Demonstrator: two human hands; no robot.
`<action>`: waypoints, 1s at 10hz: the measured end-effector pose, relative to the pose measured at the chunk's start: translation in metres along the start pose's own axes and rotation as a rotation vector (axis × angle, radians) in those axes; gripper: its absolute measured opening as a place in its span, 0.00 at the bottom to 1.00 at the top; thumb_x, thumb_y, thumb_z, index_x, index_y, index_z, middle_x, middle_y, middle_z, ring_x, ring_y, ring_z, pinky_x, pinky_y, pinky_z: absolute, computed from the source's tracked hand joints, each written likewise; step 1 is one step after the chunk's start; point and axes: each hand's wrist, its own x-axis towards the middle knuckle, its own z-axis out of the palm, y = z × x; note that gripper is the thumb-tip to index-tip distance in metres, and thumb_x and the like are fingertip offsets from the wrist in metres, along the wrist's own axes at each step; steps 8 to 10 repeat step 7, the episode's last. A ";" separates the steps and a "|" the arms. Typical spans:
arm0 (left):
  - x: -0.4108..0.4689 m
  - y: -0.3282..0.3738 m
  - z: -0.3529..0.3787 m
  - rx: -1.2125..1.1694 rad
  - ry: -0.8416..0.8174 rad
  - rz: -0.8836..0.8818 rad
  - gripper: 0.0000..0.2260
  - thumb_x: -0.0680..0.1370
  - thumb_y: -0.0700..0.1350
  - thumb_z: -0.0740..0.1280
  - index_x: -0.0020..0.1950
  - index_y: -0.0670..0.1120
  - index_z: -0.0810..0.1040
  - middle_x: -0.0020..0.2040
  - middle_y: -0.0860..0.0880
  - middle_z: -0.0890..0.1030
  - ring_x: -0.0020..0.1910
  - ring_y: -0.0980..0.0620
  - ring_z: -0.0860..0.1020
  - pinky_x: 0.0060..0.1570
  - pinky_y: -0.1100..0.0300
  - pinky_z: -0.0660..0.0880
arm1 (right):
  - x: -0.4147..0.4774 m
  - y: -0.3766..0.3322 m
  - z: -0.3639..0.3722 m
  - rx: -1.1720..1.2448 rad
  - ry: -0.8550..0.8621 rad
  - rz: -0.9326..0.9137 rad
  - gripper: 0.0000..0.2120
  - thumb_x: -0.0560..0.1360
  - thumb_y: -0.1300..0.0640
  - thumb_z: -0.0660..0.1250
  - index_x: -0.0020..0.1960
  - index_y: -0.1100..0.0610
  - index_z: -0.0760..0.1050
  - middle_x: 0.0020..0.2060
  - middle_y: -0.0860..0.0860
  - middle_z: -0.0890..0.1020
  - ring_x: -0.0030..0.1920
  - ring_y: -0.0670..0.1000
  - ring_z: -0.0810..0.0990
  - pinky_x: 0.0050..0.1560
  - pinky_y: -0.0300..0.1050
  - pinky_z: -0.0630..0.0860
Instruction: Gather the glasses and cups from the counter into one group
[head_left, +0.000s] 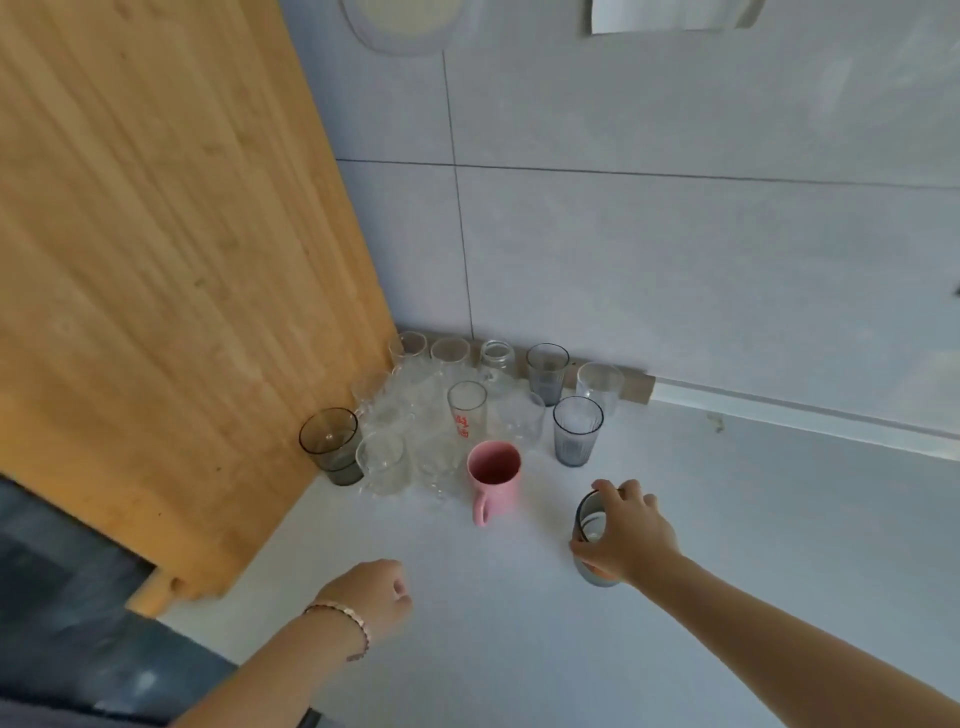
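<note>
Several clear and tinted glasses stand clustered in the counter's back corner, among them a smoky glass (331, 446), a tall glass with red print (466, 409) and a blue-grey ribbed glass (576, 431). A pink mug (493, 480) stands at the cluster's front, handle toward me. My right hand (626, 535) grips a grey tinted glass (589, 525) from above, upright on the counter to the right of the mug. My left hand (376, 597), a bracelet on its wrist, hovers over the counter with its fingers curled and holds nothing.
A wooden cabinet side (171, 270) walls off the left. The grey tiled wall (675, 249) runs behind the glasses. The white counter (493, 649) stretches toward me and to the right. Dark flooring shows at the lower left.
</note>
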 end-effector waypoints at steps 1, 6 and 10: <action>0.026 -0.009 -0.021 0.010 -0.006 0.008 0.03 0.77 0.49 0.59 0.46 0.51 0.68 0.56 0.49 0.79 0.56 0.50 0.77 0.56 0.58 0.74 | 0.041 -0.025 0.006 0.013 0.024 0.029 0.36 0.64 0.38 0.68 0.68 0.48 0.61 0.62 0.52 0.68 0.62 0.57 0.68 0.54 0.50 0.75; 0.104 -0.024 -0.058 0.072 -0.143 0.334 0.02 0.77 0.49 0.58 0.46 0.52 0.69 0.50 0.52 0.75 0.53 0.51 0.77 0.55 0.58 0.74 | 0.056 -0.061 0.013 0.106 -0.038 0.376 0.53 0.62 0.32 0.70 0.74 0.59 0.51 0.66 0.54 0.70 0.64 0.54 0.72 0.59 0.48 0.73; 0.109 -0.004 -0.071 0.127 -0.163 0.406 0.03 0.76 0.46 0.59 0.44 0.49 0.70 0.45 0.49 0.73 0.44 0.50 0.73 0.48 0.60 0.70 | 0.032 -0.053 -0.002 0.056 -0.184 0.435 0.25 0.67 0.40 0.69 0.54 0.56 0.69 0.54 0.52 0.79 0.54 0.53 0.78 0.45 0.42 0.72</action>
